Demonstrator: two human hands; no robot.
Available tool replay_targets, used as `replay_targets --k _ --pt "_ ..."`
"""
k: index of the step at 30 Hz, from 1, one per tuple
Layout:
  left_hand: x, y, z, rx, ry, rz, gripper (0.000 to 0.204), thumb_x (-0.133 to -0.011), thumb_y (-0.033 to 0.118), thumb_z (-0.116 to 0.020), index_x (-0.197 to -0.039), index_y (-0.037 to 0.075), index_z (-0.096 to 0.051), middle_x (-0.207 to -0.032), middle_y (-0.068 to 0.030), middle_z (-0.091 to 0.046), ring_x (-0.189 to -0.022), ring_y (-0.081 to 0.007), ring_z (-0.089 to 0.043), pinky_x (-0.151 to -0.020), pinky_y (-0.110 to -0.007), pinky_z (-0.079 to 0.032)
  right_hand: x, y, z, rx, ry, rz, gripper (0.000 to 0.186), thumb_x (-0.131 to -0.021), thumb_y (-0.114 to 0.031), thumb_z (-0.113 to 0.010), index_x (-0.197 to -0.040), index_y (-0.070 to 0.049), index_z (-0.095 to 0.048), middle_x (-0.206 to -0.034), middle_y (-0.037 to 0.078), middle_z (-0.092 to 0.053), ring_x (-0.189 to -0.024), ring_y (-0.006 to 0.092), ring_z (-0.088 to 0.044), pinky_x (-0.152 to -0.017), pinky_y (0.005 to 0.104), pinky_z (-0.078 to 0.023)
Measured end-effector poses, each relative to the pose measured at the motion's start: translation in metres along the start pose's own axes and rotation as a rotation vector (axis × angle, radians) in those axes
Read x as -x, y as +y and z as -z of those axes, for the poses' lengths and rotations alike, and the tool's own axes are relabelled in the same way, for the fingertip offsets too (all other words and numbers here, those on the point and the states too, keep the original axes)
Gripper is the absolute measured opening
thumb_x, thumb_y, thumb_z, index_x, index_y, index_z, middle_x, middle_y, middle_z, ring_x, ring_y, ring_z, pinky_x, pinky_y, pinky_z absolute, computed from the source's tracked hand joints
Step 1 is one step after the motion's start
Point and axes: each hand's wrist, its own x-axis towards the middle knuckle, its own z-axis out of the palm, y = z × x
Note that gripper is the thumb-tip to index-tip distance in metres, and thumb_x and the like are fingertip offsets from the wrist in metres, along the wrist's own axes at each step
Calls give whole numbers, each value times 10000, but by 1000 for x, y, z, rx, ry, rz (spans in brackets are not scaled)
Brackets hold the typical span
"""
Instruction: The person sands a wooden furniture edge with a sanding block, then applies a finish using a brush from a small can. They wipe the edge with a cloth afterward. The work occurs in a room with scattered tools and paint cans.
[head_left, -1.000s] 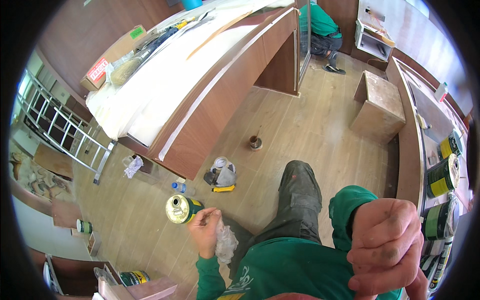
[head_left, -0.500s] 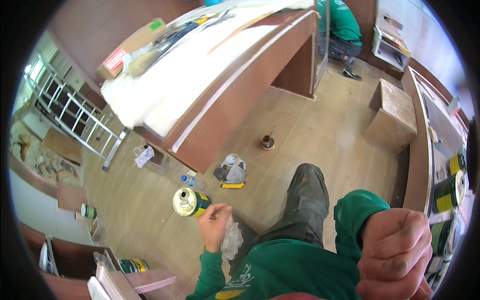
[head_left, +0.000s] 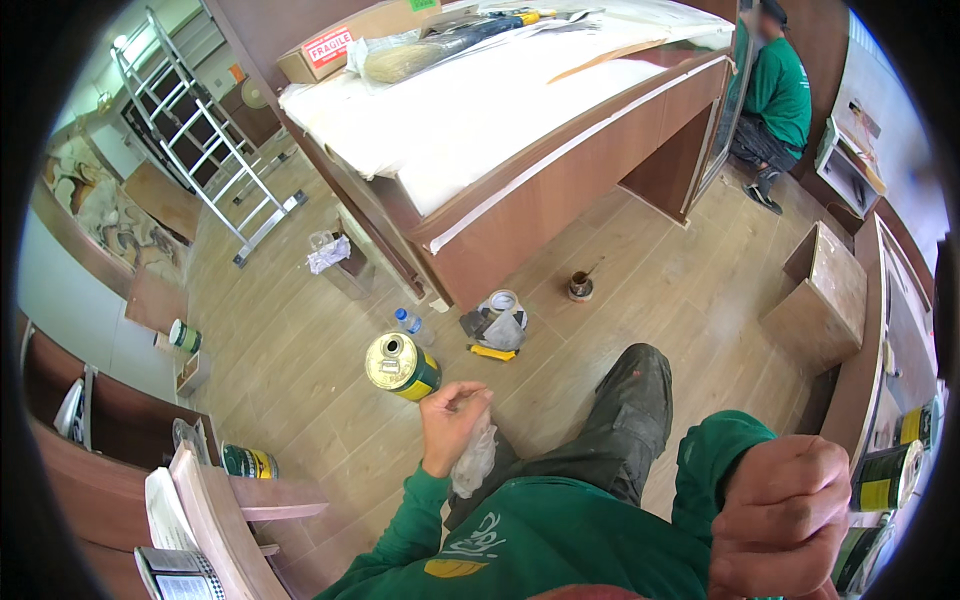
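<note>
Left hand (head_left: pixel 452 420) is gripping a round green-and-gold metal tin (head_left: pixel 402 365) by its side, a crumpled clear plastic bag (head_left: pixel 474 460) bunched under the palm. Right hand (head_left: pixel 780 515) is balled in a tight fist around a thin white strip (head_left: pixel 866 519). On the wooden floor (head_left: pixel 300 370) beyond the tin sit a small plastic bottle (head_left: pixel 407 322) and a tape roll (head_left: pixel 502 303).

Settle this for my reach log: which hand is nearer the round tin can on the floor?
Left. The left hand is right beside the tin can, holding crumpled plastic; the right hand is raised far off at the right.

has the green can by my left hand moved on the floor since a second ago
No. The green can lies the same way relative to the small water bottle and yellow tool; only the camera has shifted.
</note>
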Motion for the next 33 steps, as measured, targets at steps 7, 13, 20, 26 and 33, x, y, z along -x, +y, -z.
replay_targets --k 7,13,20,26,33 --pt "7 11 5 -96 43 4 115 -849 19 -767 -954 -19 -742 -841 -25 -716 -744 -72 -621 -687 -231 -497 10 21 -7 15 -12 -44 330 -833 -127 -746 -1024 -123 -478 -707 54 -642 -527 199 -585 -456 311 -459" --pt "6 7 5 -38 34 36 126 -849 -11 -758 -961 -57 -724 -861 -47 -716 -782 -97 -647 -728 -244 -521 43 115 -24 330 245 -436 108 -827 -27 -739 -911 -10 -674 -748 75 -671 -573 165 -605 -532 301 -486" --pt "9 11 6 -21 51 50 129 -853 -5 -760 -962 -63 -723 -874 -54 -716 -796 -100 -648 -746 -246 -526 57 238 -8 449 168 -909 469 -940 -236 -594 -1356 -19 -588 -904 239 -705 -825 397 -689 -772 445 -535" --pt "9 13 2 -35 58 50 132 -856 -2 -759 -968 -63 -725 -877 -55 -716 -802 -106 -648 -766 -255 -526 44 289 1 614 63 -957 582 -931 -306 -521 -1440 -24 -503 -930 277 -697 -936 487 -654 -896 531 -500" --pt "12 14 6 -57 86 30 126 -860 5 -756 -963 -62 -728 -869 -51 -715 -795 -101 -642 -751 -249 -520 32 271 -19 667 21 -979 545 -919 -283 -523 -1418 -64 -546 -844 251 -698 -862 442 -676 -838 524 -519"
